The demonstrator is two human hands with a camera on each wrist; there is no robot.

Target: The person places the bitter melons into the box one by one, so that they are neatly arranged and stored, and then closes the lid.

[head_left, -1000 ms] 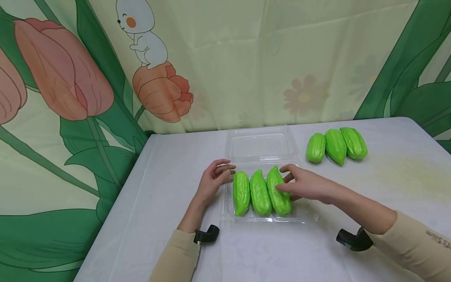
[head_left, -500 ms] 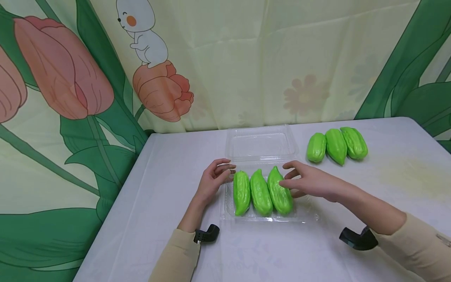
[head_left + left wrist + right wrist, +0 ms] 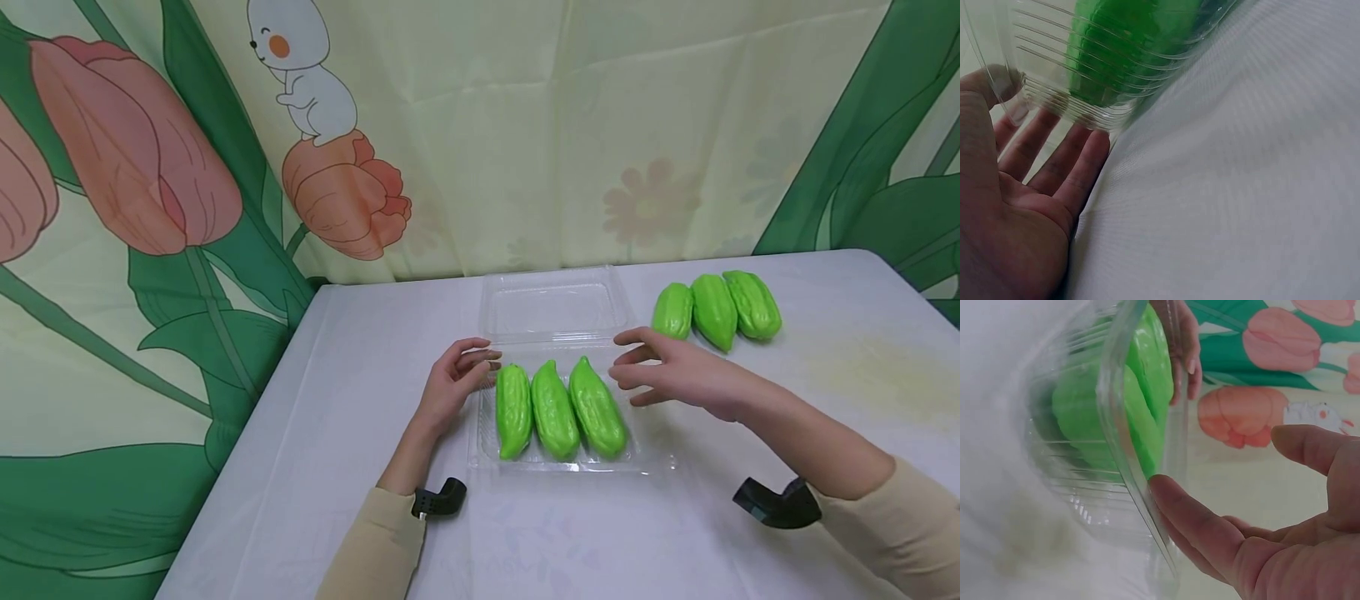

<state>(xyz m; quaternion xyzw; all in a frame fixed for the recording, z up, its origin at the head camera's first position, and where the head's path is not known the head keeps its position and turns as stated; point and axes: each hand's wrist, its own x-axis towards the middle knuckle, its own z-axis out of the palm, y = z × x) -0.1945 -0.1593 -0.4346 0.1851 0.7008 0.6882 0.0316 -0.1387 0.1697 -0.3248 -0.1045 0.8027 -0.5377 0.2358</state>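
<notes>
Three bright green bitter melons lie side by side in a clear plastic clamshell box, whose lid is folded back flat. My left hand rests at the box's left side. In the left wrist view, its loosely bent fingers reach the ribbed wall, thumb near the rim. Over the right rim hovers my right hand, fingers spread and holding nothing. Its fingertips come right at the rim in the right wrist view, apart from the rightmost melon.
Three more bitter melons lie together at the back right, just beyond my right hand. A white cloth covers the table. Behind its back edge hangs a printed curtain with tulips and a white animal.
My right hand has let go of the rightmost bitter melon and drawn back up and right, off it. That melon has settled slightly to the right. The left hand has stayed put.
</notes>
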